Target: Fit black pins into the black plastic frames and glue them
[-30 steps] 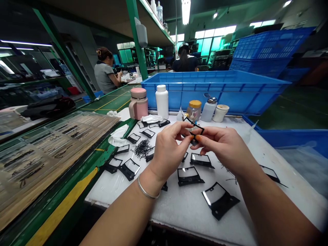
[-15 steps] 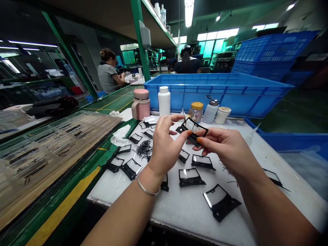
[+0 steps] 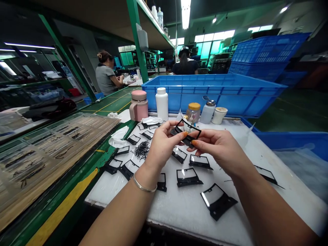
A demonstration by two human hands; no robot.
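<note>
Between my two hands, above the white work surface [image 3: 179,212], I hold a black plastic frame with a clear window [image 3: 190,127]. My left hand [image 3: 164,143] is closed on its left side, thumb on the near edge. My right hand [image 3: 217,147] pinches the lower right corner between thumb and fingers. Several like frames lie spread below, among them one frame [image 3: 223,205] near the front and another frame [image 3: 189,181] in the middle. A tangle of thin black strips [image 3: 141,149] sits left of my left hand.
Behind the hands stand a pink mug [image 3: 139,109], a white bottle [image 3: 161,104], a yellow-lidded jar [image 3: 193,111] and a pump bottle [image 3: 208,112]. A large blue crate [image 3: 217,95] is beyond them. A compartment tray [image 3: 38,150] lies left. Two people sit farther back.
My left fingers, raised off the frame before, now rest against its left side. The whole view has shifted slightly, and the frame remains held in both hands.
</note>
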